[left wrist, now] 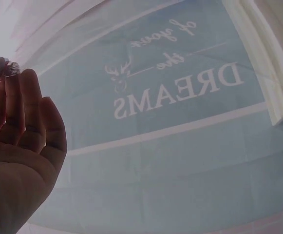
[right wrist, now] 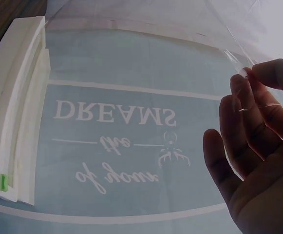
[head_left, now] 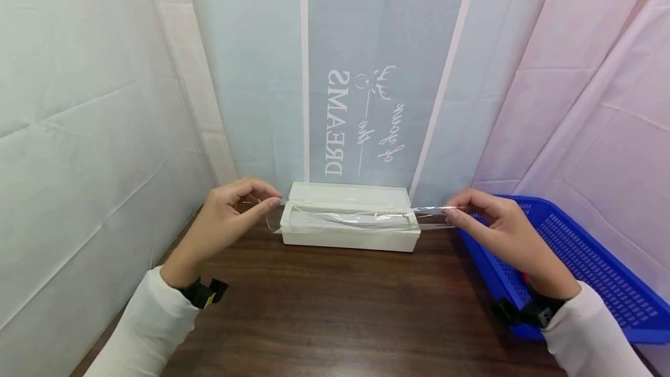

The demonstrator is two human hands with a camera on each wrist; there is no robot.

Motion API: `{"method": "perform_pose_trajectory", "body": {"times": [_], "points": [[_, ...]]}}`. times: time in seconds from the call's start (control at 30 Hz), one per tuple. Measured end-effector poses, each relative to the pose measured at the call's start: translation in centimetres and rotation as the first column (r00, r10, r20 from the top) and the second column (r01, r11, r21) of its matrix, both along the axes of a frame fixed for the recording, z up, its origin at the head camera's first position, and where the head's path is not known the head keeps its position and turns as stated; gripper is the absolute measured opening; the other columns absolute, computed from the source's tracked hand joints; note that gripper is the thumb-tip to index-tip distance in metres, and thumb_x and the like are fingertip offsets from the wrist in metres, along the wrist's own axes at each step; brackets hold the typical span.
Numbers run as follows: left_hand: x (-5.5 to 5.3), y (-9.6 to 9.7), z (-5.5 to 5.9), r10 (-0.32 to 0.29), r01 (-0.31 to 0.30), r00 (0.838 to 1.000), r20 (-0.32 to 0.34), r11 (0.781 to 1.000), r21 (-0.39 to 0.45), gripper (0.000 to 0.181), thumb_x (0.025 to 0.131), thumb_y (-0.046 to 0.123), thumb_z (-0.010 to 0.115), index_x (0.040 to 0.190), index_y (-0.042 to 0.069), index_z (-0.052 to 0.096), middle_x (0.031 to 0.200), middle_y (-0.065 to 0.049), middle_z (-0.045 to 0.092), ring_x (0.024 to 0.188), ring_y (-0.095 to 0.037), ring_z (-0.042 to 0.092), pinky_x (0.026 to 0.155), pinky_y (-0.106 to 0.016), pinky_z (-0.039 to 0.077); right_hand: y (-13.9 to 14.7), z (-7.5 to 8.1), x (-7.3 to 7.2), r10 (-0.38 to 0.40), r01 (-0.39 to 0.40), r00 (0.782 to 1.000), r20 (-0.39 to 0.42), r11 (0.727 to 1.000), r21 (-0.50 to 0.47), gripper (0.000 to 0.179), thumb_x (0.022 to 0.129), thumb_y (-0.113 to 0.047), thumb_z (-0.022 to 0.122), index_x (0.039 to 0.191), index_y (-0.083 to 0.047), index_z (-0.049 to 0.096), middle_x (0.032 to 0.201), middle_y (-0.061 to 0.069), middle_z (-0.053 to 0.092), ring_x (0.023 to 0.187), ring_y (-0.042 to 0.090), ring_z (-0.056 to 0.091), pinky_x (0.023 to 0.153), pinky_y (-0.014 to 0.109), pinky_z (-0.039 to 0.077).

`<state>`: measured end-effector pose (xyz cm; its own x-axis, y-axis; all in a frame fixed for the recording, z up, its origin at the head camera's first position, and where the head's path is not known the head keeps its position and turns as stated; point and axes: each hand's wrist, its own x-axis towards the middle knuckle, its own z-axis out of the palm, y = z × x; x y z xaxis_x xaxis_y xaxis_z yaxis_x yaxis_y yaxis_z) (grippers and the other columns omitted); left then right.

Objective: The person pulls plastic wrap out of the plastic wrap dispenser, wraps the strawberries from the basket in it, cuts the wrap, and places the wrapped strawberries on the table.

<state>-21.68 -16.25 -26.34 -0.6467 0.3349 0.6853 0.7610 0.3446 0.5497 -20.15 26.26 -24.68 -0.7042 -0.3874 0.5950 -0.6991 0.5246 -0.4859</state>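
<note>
Your left hand [head_left: 227, 217] and right hand [head_left: 494, 228] each pinch an end of the clear film [head_left: 356, 220], stretched across the open box [head_left: 350, 239]. The wrist views show your other fingers loosely extended. Only the right wrist view shows the box's green mark [right wrist: 3, 182]; only the head view, the basket [head_left: 588, 266].

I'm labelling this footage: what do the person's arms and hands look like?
The left sleeve and right sleeve are plain white, ending near the wrists. The left wristband and right wristband are black; the left one has a small yellow mark. Left hand and right hand wear no gloves.
</note>
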Motion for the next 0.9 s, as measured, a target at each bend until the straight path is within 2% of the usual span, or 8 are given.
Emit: {"method": "perform_pose_trajectory", "body": {"times": [0.07, 0.13, 0.27, 0.37, 0.57, 0.7, 0.8, 0.9], "points": [[-0.1, -0.1, -0.4, -0.023, 0.023, 0.999, 0.031, 1.000, 0.000, 0.017, 0.085, 0.007, 0.066, 0.097, 0.018, 0.067, 0.088, 0.001, 0.067, 0.070, -0.016, 0.060, 0.054, -0.025, 0.051, 0.2, -0.4, 0.1, 0.028, -0.027, 0.999, 0.029, 0.999, -0.021, 0.018, 0.087, 0.000, 0.061, 0.094, -0.016, 0.065, 0.081, 0.000, 0.063, 0.072, 0.013, 0.057, 0.060, 0.018, 0.047], [-0.1, -0.2, -0.7, -0.047, 0.047, 0.997, 0.067, 0.999, 0.000, 0.016, 0.086, 0.007, 0.065, 0.098, 0.018, 0.067, 0.089, 0.001, 0.066, 0.070, -0.017, 0.060, 0.055, -0.025, 0.051, 0.3, -0.9, 0.1, 0.100, -0.098, 0.994, 0.040, 0.994, -0.050, 0.019, 0.087, 0.005, 0.058, 0.095, -0.010, 0.064, 0.078, 0.003, 0.062, 0.068, 0.015, 0.057, 0.056, 0.020, 0.048], [-0.1, -0.2, -1.2, -0.088, 0.091, 0.989, 0.117, 0.996, -0.020, 0.014, 0.088, 0.009, 0.063, 0.098, 0.018, 0.066, 0.090, -0.001, 0.066, 0.073, -0.015, 0.060, 0.056, -0.024, 0.051, 0.4, -2.0, 0.0, 0.240, -0.236, 0.969, 0.055, 0.969, -0.075, 0.025, 0.084, 0.016, 0.054, 0.096, -0.005, 0.063, 0.073, 0.005, 0.059, 0.061, 0.016, 0.056, 0.049, 0.023, 0.048], [0.1, -0.1, -1.4, -0.141, 0.146, 0.980, 0.139, 0.989, -0.030, 0.014, 0.088, 0.008, 0.063, 0.097, 0.018, 0.066, 0.086, -0.003, 0.065, 0.068, -0.016, 0.057, 0.052, -0.025, 0.050, 0.4, -2.7, -0.1, 0.300, -0.295, 0.951, 0.069, 0.953, -0.071, 0.028, 0.083, 0.018, 0.053, 0.096, -0.005, 0.062, 0.072, 0.004, 0.058, 0.058, 0.014, 0.055, 0.045, 0.024, 0.046], [1.1, 0.4, -1.3, -0.231, 0.244, 0.959, 0.166, 0.968, -0.057, 0.014, 0.087, 0.003, 0.062, 0.094, 0.015, 0.065, 0.080, -0.008, 0.064, 0.064, -0.020, 0.056, 0.050, -0.029, 0.050, 0.6, -3.9, -0.4, 0.439, -0.428, 0.886, 0.149, 0.898, -0.104, 0.029, 0.085, 0.020, 0.048, 0.099, -0.003, 0.058, 0.072, 0.008, 0.057, 0.058, 0.015, 0.055, 0.045, 0.028, 0.048], [1.2, 0.4, -2.2, -0.255, 0.285, 0.942, 0.219, 0.951, -0.119, 0.009, 0.088, 0.006, 0.062, 0.091, 0.014, 0.064, 0.078, -0.003, 0.064, 0.067, -0.016, 0.057, 0.053, -0.028, 0.051, 0.8, -5.1, -0.2, 0.427, -0.428, 0.872, 0.241, 0.902, -0.050, 0.022, 0.089, 0.011, 0.050, 0.098, -0.007, 0.058, 0.071, 0.004, 0.059, 0.058, 0.014, 0.056, 0.045, 0.028, 0.051], [0.6, 0.1, -4.0, -0.269, 0.325, 0.918, 0.291, 0.932, -0.162, 0.006, 0.089, 0.012, 0.063, 0.092, 0.017, 0.064, 0.080, 0.001, 0.065, 0.072, -0.014, 0.059, 0.057, -0.029, 0.053, 0.8, -6.1, -0.1, 0.407, -0.429, 0.858, 0.312, 0.903, 0.001, 0.016, 0.092, 0.003, 0.052, 0.097, -0.011, 0.058, 0.072, 0.003, 0.061, 0.060, 0.014, 0.058, 0.046, 0.029, 0.052], [0.0, -0.2, -5.6, -0.279, 0.361, 0.887, 0.367, 0.915, -0.179, 0.004, 0.089, 0.018, 0.063, 0.093, 0.019, 0.064, 0.082, 0.002, 0.065, 0.074, -0.013, 0.059, 0.059, -0.030, 0.054, 0.8, -7.1, -0.3, 0.400, -0.438, 0.853, 0.336, 0.898, 0.041, 0.014, 0.093, -0.002, 0.053, 0.095, -0.015, 0.057, 0.072, -0.001, 0.059, 0.061, 0.012, 0.056, 0.047, 0.027, 0.051]]}}
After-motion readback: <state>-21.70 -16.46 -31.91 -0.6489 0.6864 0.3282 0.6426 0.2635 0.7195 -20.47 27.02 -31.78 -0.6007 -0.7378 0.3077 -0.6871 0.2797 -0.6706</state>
